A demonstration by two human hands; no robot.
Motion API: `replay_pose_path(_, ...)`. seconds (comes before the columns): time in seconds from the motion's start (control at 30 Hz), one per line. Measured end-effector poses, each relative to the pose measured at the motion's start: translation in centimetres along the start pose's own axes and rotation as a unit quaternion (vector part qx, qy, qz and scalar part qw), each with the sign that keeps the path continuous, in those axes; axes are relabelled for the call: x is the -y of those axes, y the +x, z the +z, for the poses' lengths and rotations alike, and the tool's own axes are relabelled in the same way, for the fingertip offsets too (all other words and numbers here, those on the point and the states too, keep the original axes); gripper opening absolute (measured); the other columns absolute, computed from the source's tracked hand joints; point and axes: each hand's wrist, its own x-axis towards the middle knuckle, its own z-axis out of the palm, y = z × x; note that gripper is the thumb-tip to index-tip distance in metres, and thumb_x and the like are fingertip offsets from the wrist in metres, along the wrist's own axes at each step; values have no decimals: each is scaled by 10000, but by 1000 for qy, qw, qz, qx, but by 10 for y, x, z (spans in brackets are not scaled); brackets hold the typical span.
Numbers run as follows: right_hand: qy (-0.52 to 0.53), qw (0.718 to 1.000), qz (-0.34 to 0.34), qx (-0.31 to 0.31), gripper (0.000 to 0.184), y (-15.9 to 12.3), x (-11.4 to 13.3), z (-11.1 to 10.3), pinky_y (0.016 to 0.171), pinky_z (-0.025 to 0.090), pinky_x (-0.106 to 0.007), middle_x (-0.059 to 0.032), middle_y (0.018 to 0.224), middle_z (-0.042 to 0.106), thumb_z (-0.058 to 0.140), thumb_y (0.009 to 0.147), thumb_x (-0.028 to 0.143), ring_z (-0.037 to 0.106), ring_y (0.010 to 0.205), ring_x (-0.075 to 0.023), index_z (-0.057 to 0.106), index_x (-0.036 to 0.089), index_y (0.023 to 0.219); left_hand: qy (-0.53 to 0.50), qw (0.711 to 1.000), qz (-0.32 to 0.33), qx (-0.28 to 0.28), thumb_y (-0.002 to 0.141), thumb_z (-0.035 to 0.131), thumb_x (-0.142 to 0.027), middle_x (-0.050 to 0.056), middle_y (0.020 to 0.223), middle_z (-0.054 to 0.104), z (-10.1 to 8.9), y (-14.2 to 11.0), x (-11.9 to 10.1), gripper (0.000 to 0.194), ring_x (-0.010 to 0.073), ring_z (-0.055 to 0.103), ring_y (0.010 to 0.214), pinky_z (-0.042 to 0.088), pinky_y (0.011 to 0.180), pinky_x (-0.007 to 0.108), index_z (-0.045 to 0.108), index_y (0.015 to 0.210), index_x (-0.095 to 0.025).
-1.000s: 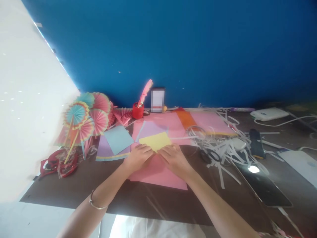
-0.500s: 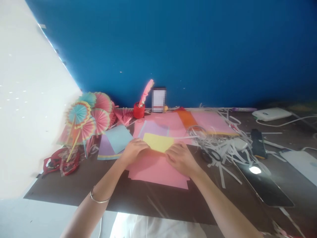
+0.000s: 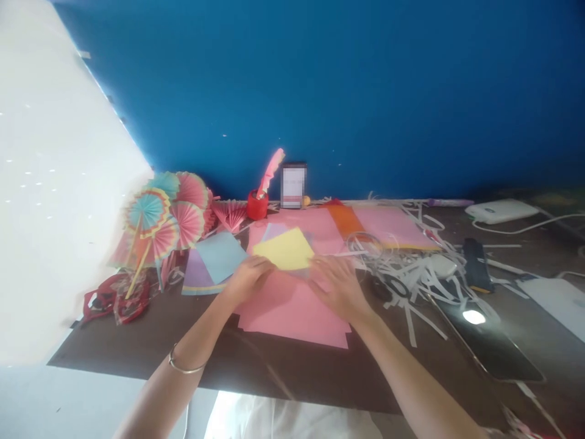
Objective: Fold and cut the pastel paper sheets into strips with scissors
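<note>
Yellow paper [image 3: 284,249] has turned askew over the pink sheets [image 3: 295,311]; the right hand [image 3: 338,286] spreads its grip, seemingly empty, beside one corner, the left hand [image 3: 250,279] curls near another, pinch hidden; one-sided support could let the paper slip

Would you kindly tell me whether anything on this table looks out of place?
Yes: the tangled white paper strips look untidy, sprawling to the right of the flat pink paper sheets nearest the person, up to the dark rectangular glass-faced device. No spill is visible.
</note>
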Motion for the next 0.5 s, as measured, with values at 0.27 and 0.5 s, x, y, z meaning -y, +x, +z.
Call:
replay_pose_path(0.27,53,997,-50,22,233,1,16,9,858,278,-338,2,751,648,407,869,86,546,767,-136,606,205,891,70,997,14,35,844,441,-153,33,877,645,5,2,-22,199,162,578,819,422,729,301,569,990,-192)
replay_pose_path(0.5,72,995,-63,25,224,1,18,9,850,272,-349,-10,753,645,408,874,96,538,779,-144,607,196,895,153,984,67,57,808,445,-125,10,771,616,7,5,-28,175,149,551,777,366,708,298,590,860,-207)
